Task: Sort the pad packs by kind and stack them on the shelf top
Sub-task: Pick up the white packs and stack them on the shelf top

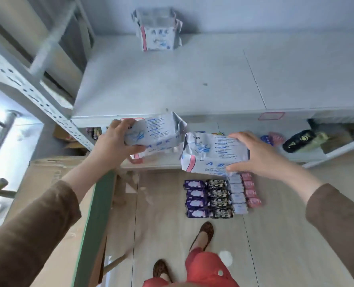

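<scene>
Both hands are loaded: the left hand [118, 139] is curled round the end of 1 white ABC pad pack [157, 131], and the right hand [252, 154] clamps a second white ABC pack [211, 154] between thumb and fingers. The 2 packs hang in the air just below the front edge of the shelf top [172, 83], close to each other but apart. At the back of that surface stands a small stack of white ABC packs [158, 32], the pile these 2 likely belong on. Down on the floor [161, 204] lie rows of other packs, purple [194, 198], black [219, 198], pale [238, 195] and pink [250, 189], already grouped by kind. The risks look simple: the wrappers seem soft and slick, so a one-ended grip like the left could let a pack sag or slip during the reach; the existing stack sits well back, and setting 2 packs down at once could knock it askew or topple it.
</scene>
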`<state>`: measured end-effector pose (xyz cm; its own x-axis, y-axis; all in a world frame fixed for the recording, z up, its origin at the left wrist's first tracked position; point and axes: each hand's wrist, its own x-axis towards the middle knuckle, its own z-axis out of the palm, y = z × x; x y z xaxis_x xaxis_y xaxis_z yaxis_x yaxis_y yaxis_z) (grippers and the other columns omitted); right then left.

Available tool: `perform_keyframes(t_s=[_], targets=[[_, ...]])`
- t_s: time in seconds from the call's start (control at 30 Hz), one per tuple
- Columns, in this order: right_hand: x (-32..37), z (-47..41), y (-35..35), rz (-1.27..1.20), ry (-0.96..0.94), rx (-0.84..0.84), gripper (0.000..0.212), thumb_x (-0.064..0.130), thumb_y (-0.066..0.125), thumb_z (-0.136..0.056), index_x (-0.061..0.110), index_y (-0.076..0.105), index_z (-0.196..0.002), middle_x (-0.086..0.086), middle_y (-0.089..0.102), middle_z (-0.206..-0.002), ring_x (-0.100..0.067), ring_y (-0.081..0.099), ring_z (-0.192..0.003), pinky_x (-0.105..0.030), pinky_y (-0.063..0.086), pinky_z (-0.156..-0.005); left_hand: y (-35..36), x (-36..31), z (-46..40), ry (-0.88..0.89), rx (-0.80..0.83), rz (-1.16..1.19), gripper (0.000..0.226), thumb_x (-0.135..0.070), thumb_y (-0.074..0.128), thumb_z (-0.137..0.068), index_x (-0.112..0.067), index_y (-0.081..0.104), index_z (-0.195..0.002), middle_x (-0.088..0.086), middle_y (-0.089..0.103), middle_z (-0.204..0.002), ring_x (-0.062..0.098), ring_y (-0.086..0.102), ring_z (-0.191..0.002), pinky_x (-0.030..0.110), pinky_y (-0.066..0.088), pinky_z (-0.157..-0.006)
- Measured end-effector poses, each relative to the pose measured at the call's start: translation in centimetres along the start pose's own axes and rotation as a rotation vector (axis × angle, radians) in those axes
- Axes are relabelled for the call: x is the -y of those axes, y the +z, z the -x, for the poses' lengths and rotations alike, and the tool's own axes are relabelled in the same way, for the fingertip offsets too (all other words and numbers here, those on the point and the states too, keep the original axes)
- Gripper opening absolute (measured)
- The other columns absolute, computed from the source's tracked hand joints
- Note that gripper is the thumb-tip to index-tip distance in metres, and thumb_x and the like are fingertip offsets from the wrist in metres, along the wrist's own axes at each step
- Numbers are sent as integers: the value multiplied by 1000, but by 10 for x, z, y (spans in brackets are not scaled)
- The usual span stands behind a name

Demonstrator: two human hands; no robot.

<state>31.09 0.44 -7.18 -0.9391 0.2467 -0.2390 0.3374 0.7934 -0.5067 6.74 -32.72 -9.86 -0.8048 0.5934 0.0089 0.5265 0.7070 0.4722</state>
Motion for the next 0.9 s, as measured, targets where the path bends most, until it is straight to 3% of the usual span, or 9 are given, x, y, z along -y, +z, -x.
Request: perform_keyframes(t_s=[0.13,0.27,0.37,0.5,0.7,0.9], targets=[[-4,-33,-44,13,-63,-65,95,71,77,-59,43,34,-138,27,34,-126,5,40,-114,-28,36,-91,-29,-24,-54,33,-50,-11,83,-55,83,-65,-38,40,-134,-4,47,-123,15,53,-93,34,50,-76],[2,-73,-78,15,-102,-109,90,67,78,-62,44,33,-137,22,37,-127,-1,46,-112,-30,38,-83,-49,-40,-111,12,-63,59,80,-43,87,-67,-35,43,-133,2,45,-123,29,60,-98,45,55,-84],[11,-104,-93,-19,-119,-117,87,65,80,-62,44,35,-134,20,39,-125,-4,49,-111,-29,38,-80,-57,-44,-154,-13,-74,80,80,-36,88,-68,-33,45,-135,2,41,-119,33,62,-89,40,56,-77],[26,-148,-104,-30,-137,-117,83,60,83,-63,45,37,-130,17,41,-123,-7,52,-106,-23,38,-74,-62,-44,-217,-33,-67,102,81,-31,89,-68,-27,47,-138,7,44,-121,34,62,-91,46,57,-82],[45,-210,-105,-30,-123,-99,82,61,82,-64,46,35,-130,17,43,-123,-10,55,-104,-30,45,-82,-62,-31,-315,15,-43,87,84,-36,89,-65,-25,45,-136,1,50,-121,26,63,-96,43,57,-82],[53,-263,-96,-36,-95,-89,82,63,79,-62,48,32,-129,20,41,-117,-9,55,-100,-23,43,-72,-51,-7,-390,-4,21,146,79,-34,91,-62,-22,44,-124,-4,60,-114,17,62,-92,33,56,-77]])
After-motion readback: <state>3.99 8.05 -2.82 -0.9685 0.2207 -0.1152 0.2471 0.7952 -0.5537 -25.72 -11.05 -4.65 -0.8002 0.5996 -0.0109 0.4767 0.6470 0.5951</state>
